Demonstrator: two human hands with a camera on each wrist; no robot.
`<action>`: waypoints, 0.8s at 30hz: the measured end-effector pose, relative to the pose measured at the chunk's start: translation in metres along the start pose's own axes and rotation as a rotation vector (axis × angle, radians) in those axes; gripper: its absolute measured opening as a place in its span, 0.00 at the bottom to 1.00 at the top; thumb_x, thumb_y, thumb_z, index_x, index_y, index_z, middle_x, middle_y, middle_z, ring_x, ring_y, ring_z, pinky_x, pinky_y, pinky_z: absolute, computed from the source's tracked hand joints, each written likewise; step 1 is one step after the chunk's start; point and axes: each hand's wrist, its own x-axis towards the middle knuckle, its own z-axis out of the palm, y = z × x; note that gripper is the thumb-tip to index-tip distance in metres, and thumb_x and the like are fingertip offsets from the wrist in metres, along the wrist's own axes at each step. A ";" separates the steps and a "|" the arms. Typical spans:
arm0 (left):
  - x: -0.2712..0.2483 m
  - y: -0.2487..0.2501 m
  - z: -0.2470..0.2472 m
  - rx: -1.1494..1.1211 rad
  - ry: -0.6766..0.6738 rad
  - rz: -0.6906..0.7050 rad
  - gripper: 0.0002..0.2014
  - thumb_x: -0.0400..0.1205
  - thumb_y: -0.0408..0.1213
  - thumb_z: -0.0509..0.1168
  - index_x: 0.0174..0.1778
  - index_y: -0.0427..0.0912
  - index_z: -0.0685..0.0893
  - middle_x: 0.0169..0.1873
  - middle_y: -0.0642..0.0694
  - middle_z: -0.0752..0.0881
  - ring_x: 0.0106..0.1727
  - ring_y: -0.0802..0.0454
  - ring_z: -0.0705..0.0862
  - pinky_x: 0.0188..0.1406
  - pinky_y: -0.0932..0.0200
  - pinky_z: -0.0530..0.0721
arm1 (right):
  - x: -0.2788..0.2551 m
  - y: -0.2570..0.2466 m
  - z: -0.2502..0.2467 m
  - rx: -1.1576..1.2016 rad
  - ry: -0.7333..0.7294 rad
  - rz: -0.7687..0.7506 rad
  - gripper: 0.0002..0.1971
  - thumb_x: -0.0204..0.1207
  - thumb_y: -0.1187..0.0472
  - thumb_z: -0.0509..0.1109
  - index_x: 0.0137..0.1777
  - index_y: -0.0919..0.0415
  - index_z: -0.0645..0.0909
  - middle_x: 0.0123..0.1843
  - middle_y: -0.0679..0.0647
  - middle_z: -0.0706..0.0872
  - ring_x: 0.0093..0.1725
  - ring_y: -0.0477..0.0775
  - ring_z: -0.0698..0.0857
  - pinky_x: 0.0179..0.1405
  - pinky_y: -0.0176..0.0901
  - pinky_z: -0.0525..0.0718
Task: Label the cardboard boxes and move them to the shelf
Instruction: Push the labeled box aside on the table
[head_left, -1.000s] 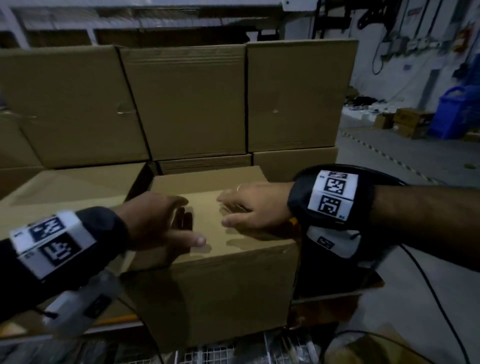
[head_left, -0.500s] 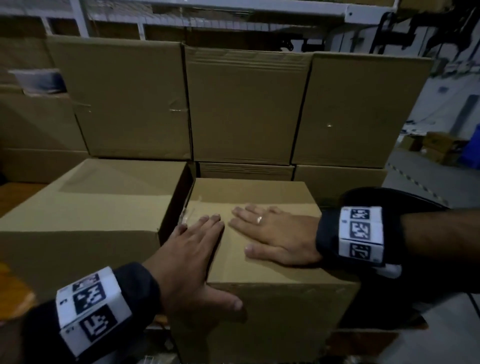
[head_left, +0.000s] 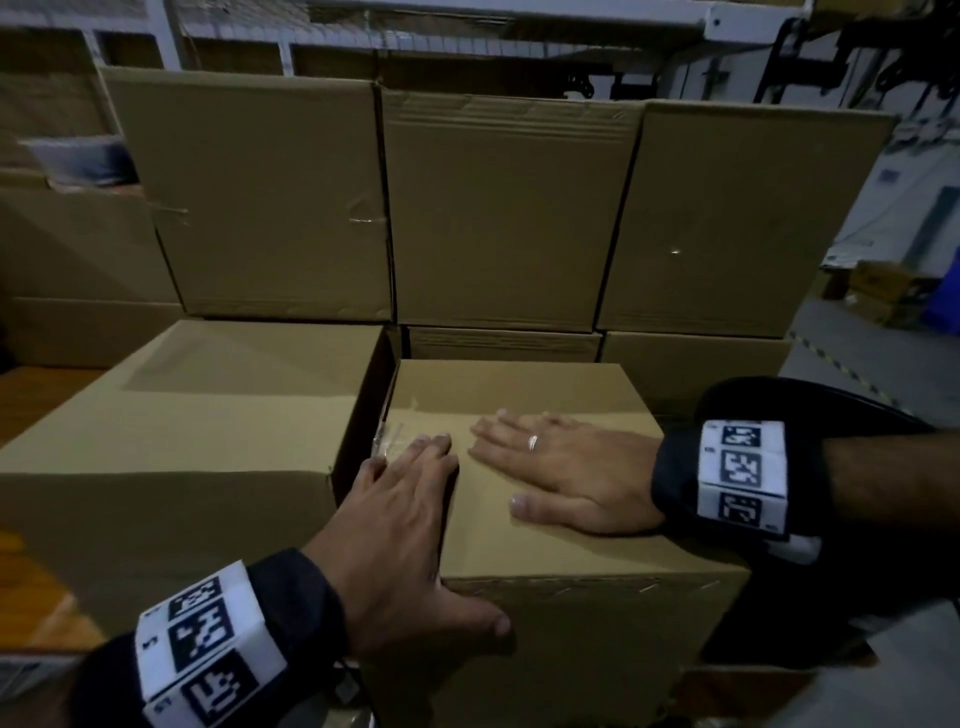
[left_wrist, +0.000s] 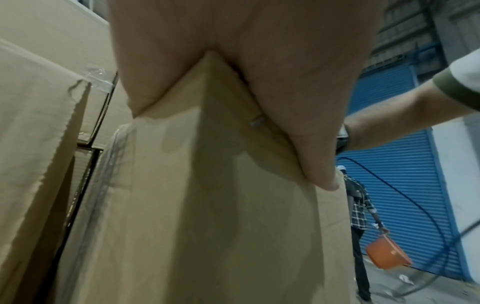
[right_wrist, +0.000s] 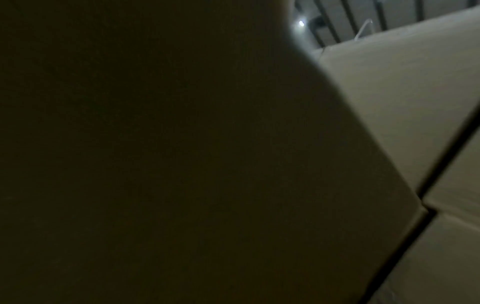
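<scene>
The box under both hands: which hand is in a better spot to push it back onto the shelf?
Probably the left hand. Its thumb hooks over the front edge of the box, fingers flat on top. The right hand only lies flat on the lid.

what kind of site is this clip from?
Most likely a warehouse or storeroom: plain cardboard boxes stacked in rows under a white metal shelf, a blue roller shutter door behind, and another person carrying an orange tub across the floor.
</scene>
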 end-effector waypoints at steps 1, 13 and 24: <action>0.000 0.000 0.000 0.001 0.002 0.000 0.66 0.60 0.81 0.57 0.82 0.44 0.34 0.83 0.51 0.35 0.82 0.57 0.36 0.83 0.49 0.37 | 0.000 0.001 0.001 0.005 -0.007 -0.024 0.33 0.83 0.38 0.43 0.85 0.46 0.39 0.86 0.44 0.37 0.83 0.44 0.39 0.79 0.49 0.41; -0.001 0.000 0.000 -0.019 0.019 -0.007 0.67 0.58 0.82 0.57 0.83 0.44 0.37 0.83 0.52 0.37 0.82 0.57 0.37 0.82 0.51 0.36 | -0.018 -0.001 0.004 0.028 0.019 0.142 0.37 0.81 0.33 0.43 0.85 0.49 0.38 0.86 0.45 0.38 0.84 0.46 0.40 0.83 0.52 0.45; -0.002 0.003 -0.002 0.002 0.017 -0.006 0.67 0.55 0.82 0.52 0.83 0.44 0.37 0.83 0.52 0.36 0.82 0.57 0.37 0.80 0.55 0.33 | -0.049 -0.011 0.008 0.105 -0.036 0.116 0.36 0.82 0.36 0.41 0.85 0.49 0.38 0.85 0.43 0.36 0.82 0.39 0.36 0.83 0.45 0.39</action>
